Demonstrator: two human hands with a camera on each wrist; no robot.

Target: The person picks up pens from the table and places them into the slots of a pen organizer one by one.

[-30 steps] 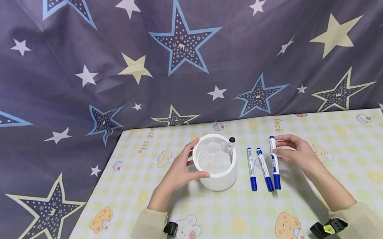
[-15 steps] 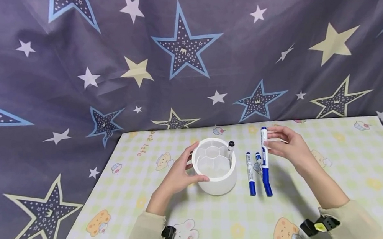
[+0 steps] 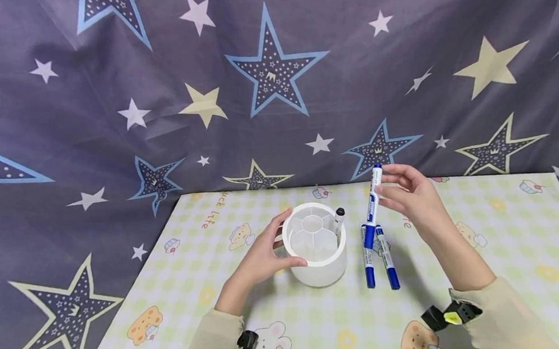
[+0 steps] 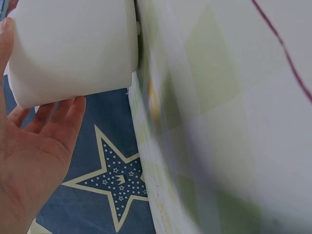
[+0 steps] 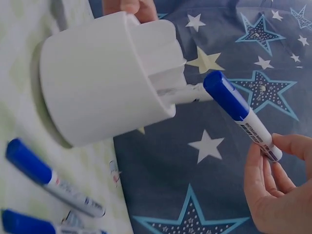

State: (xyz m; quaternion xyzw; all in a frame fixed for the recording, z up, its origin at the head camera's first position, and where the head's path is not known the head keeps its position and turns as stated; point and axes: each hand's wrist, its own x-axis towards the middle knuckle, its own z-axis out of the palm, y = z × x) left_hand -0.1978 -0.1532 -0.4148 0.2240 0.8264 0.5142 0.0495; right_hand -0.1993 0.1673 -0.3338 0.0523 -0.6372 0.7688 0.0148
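A white round pen holder (image 3: 319, 269) with inner compartments stands on the table. My left hand (image 3: 267, 254) grips its left side, thumb at the front rim and fingers round the back; the left wrist view shows the hand (image 4: 44, 151) against its wall. One marker with a black end (image 3: 338, 220) stands in the holder's right side. Between thumb and fingers, my right hand (image 3: 415, 198) pinches a blue-capped white marker (image 3: 372, 205), raised and tilted, cap end down, right of the holder. In the right wrist view, that marker's blue cap (image 5: 226, 96) appears near the holder's rim.
Two more blue-capped markers lie side by side on the table right of the holder, the left marker (image 3: 369, 261) and the right marker (image 3: 388, 259). A checked cloth with cartoon prints (image 3: 346, 314) covers the table. Behind hangs a dark star-patterned curtain (image 3: 332, 96).
My right hand has lifted the marker off the table and carried it left and up, tilting it toward the pen holder. My left hand keeps its grip on the holder.
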